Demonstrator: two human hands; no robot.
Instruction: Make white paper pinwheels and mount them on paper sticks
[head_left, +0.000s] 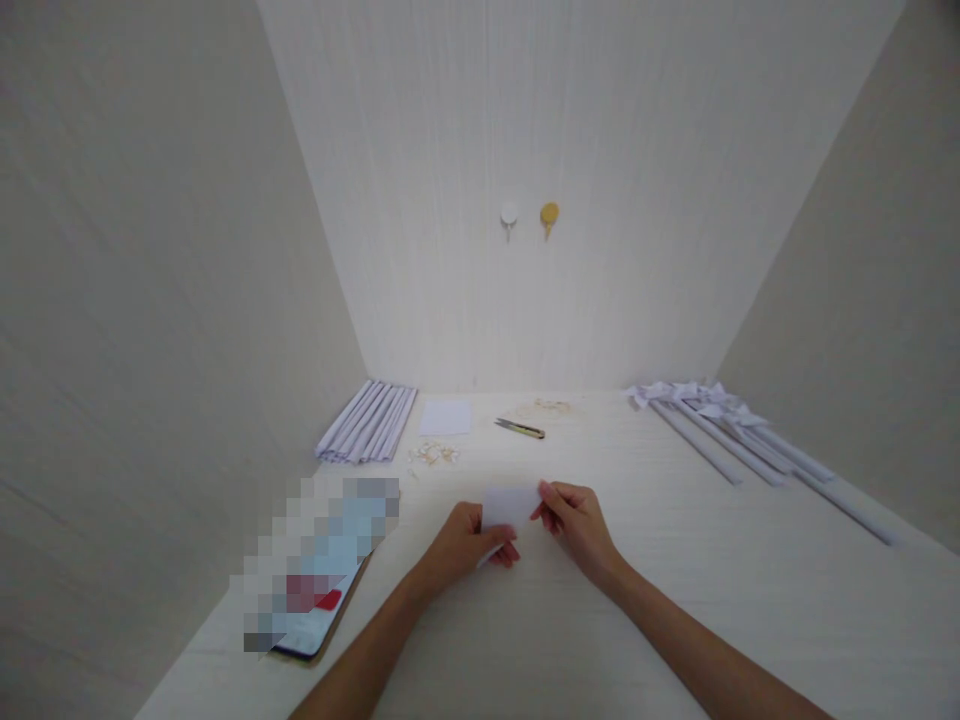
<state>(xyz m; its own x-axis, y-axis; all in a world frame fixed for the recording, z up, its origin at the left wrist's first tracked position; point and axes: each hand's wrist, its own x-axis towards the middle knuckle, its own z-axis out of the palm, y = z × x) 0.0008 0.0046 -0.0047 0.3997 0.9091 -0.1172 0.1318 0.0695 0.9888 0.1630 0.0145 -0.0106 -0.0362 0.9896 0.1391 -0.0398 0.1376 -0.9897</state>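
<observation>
Paper [508, 505] between the hands, far edge running crosswise from left to right. Left hand [469, 542] covers more of it: thumb on top, fingers beneath, gripping. Right hand [579, 522] pinches the far right corner. Long axis unclear, left thumb hiding part. Snips [521, 429] beyond both hands, tips leftward; flat sheet [446, 417] beyond left hand, well apart.
</observation>
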